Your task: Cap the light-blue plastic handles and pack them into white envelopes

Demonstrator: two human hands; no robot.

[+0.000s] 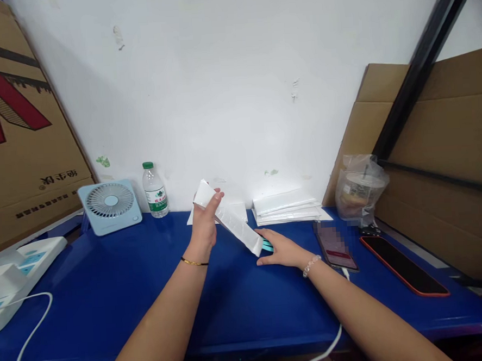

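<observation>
My left hand (pixel 206 221) is closed around the upper part of a long, flat white packet (pixel 240 228), which slants down to the right above the blue table. At the packet's lower end, my right hand (pixel 281 248) has its fingers and thumb around some turquoise strips (pixel 267 245) that stick out of it. What the strips belong to is hidden inside the packet. Behind my hands, a stack of similar white packets (pixel 285 206) lies against the wall, and another flat white piece (pixel 238 213) lies partly hidden behind my left hand.
On the left stand a light-blue fan (pixel 111 206), a water bottle (pixel 156 194) and a white power strip (pixel 41 255). Two phones, one (pixel 337 248) with a cable and one (pixel 403 266) with an orange edge, lie right. A bagged cup (pixel 360 195) stands by the cardboard (pixel 454 189).
</observation>
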